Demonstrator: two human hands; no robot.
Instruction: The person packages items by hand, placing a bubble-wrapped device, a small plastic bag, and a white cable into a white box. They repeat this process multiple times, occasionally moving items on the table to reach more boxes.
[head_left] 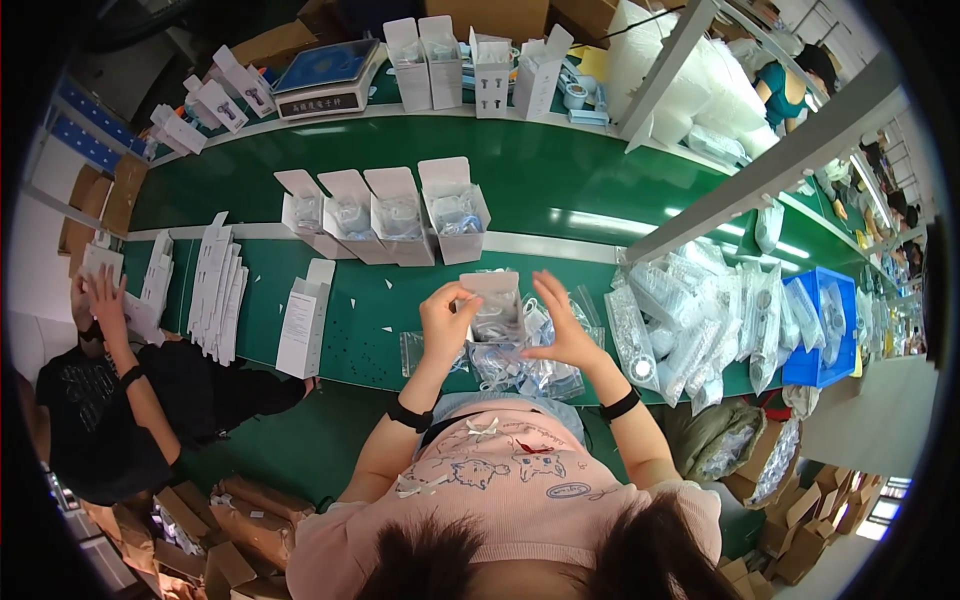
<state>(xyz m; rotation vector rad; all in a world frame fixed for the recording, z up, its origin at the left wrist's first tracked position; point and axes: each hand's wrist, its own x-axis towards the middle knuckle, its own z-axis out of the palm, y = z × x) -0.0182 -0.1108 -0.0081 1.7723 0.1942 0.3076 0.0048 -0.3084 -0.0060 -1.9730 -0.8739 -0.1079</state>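
Observation:
An upright white carton (497,292) stands in front of me with its top flap raised, and a clear-wrapped item shows inside. My left hand (447,318) pinches the carton's left edge. To the right of the carton my right hand (563,322) is open, thumb and fingers spread, with nothing seen in it. Beneath and around both hands lie clear plastic bags (540,372) holding white and blue parts. Just beyond, a row of open white cartons (402,215) holds similar bagged items.
Bubble-wrapped items (680,310) are heaped at right, beside a blue crate (848,345). Flattened white cartons (218,290) and a standing carton (303,320) are at left. A scale (325,80) sits on the far shelf. At far left a co-worker's hand (106,303) handles a carton.

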